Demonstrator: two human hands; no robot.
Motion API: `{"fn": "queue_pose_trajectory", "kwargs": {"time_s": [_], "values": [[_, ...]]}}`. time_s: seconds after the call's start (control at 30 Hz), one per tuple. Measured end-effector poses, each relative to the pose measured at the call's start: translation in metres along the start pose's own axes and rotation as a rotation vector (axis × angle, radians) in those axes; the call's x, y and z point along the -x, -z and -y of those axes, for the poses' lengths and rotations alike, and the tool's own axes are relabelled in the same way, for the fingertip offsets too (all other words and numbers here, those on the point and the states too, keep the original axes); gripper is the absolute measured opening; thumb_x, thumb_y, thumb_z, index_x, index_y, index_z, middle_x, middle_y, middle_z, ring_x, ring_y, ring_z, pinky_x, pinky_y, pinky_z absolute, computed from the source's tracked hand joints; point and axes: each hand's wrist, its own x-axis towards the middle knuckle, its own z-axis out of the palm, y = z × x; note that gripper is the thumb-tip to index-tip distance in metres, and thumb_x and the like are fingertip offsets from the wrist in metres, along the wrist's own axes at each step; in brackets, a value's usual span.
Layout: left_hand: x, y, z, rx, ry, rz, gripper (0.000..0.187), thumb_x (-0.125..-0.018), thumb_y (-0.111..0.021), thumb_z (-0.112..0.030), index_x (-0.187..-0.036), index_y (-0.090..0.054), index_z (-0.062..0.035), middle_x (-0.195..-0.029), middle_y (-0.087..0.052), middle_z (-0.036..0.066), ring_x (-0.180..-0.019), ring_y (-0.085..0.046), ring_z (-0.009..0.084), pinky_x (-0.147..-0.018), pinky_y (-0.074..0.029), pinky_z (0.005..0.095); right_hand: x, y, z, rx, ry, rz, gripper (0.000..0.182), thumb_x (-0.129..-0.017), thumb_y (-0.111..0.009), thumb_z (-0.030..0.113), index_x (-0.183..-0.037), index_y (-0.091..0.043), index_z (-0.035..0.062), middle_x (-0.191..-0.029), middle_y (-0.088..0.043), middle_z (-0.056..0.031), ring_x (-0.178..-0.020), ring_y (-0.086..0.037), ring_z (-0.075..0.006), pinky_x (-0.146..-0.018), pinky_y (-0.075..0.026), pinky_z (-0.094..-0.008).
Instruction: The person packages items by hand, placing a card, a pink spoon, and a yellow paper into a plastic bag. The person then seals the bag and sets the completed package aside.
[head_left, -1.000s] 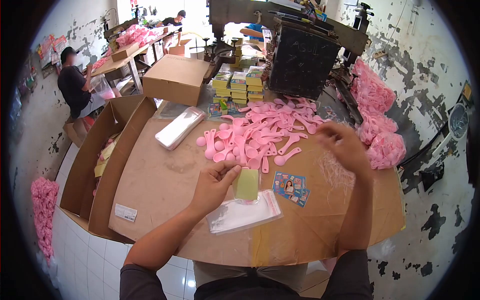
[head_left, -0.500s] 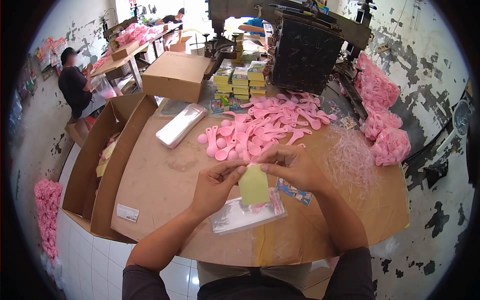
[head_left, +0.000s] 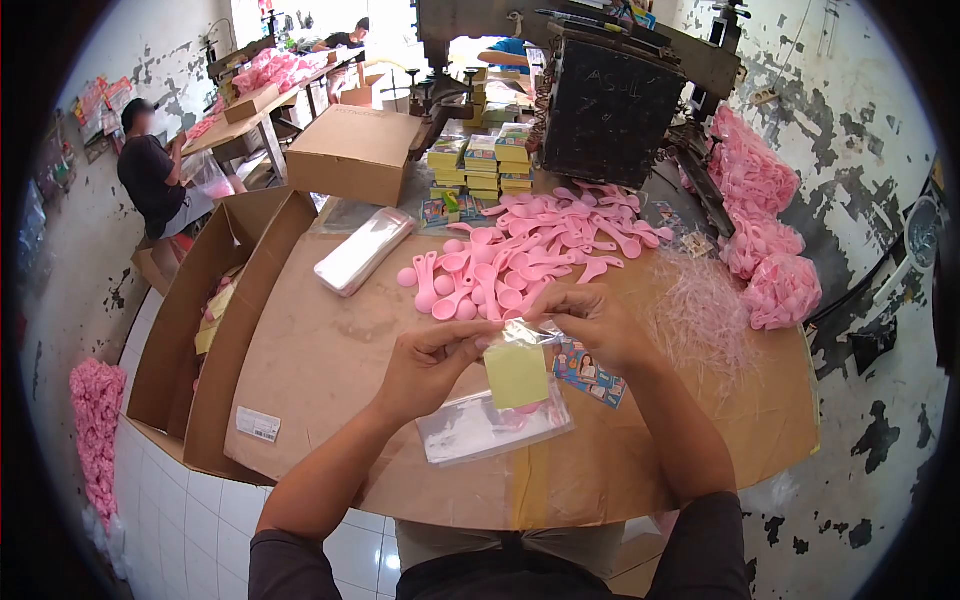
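Observation:
A clear plastic bag (head_left: 524, 334) hangs upright between my hands, with a yellow-green card (head_left: 517, 376) inside it. My left hand (head_left: 432, 365) pinches the bag's upper left edge. At its upper right, the fingers of my right hand (head_left: 598, 325) are closed on the plastic. A bit of pink shows at the card's lower edge; what it belongs to is mostly hidden. Below the bag lies a stack of clear bags (head_left: 470, 432). Printed blue cards (head_left: 592, 376) rest beneath my right wrist. Just beyond my hands spreads a heap of pink measuring spoons (head_left: 540, 255).
Another bundle of clear bags (head_left: 365, 252) lies left of the spoons. An open cardboard box (head_left: 235, 330) stands along the table's left edge. Card stacks (head_left: 483, 160) and a black machine (head_left: 610, 105) are at the back. Plastic strands (head_left: 705, 320) lie right. A co-worker (head_left: 150, 170) stands far left.
The bag's top has been drawn up and spread, so its clear plastic shows above the card. My right hand has shifted slightly right, uncovering more of the printed cards.

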Motion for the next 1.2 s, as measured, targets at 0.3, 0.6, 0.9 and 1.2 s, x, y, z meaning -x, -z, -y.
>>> {"fn": "queue_pose_trajectory", "kwargs": {"time_s": [0.3, 0.6, 0.9, 1.2], "values": [[-0.001, 0.006, 0.004, 0.168, 0.077, 0.008, 0.024, -0.104, -0.057, -0.010, -0.120, -0.070, 0.0039, -0.114, -0.074, 0.012, -0.102, -0.071, 0.0169, -0.089, -0.061, 0.0339, 0.003, 0.006, 0.013, 0.035, -0.002, 0.091, 0.019, -0.097, -0.064, 0.006, -0.110, -0.075, -0.0024, -0.096, -0.070, -0.0045, -0.085, -0.063, -0.0101, -0.075, -0.052, -0.0265], [-0.004, 0.002, 0.014, 0.150, 0.188, -0.009, 0.026, -0.102, -0.065, -0.013, -0.122, -0.068, 0.0030, -0.112, -0.074, 0.011, -0.097, -0.072, 0.0156, -0.083, -0.062, 0.0322, 0.003, 0.004, 0.011, 0.291, 0.100, 0.106, 0.019, -0.090, -0.076, 0.009, -0.108, -0.078, 0.0026, -0.100, -0.070, -0.0050, -0.090, -0.063, -0.0122, -0.078, -0.050, -0.0277], [-0.006, 0.000, 0.006, 0.137, 0.236, 0.051, 0.029, -0.100, -0.066, -0.010, -0.127, -0.066, 0.0027, -0.112, -0.074, 0.011, -0.098, -0.072, 0.0135, -0.084, -0.061, 0.0301, 0.002, 0.012, 0.008, 0.164, 0.004, 0.123, 0.019, -0.091, -0.075, 0.004, -0.110, -0.075, 0.0012, -0.099, -0.070, -0.0042, -0.093, -0.064, -0.0112, -0.081, -0.051, -0.0266], [-0.005, -0.001, 0.010, 0.137, 0.194, 0.008, 0.030, -0.101, -0.066, -0.009, -0.128, -0.065, 0.0039, -0.113, -0.074, 0.012, -0.098, -0.071, 0.0142, -0.084, -0.062, 0.0305, 0.002, 0.008, 0.002, 0.095, -0.020, 0.163, 0.020, -0.094, -0.071, 0.003, -0.111, -0.063, -0.0018, -0.103, -0.066, -0.0060, -0.096, -0.065, -0.0120, -0.081, -0.054, -0.0292]]}}
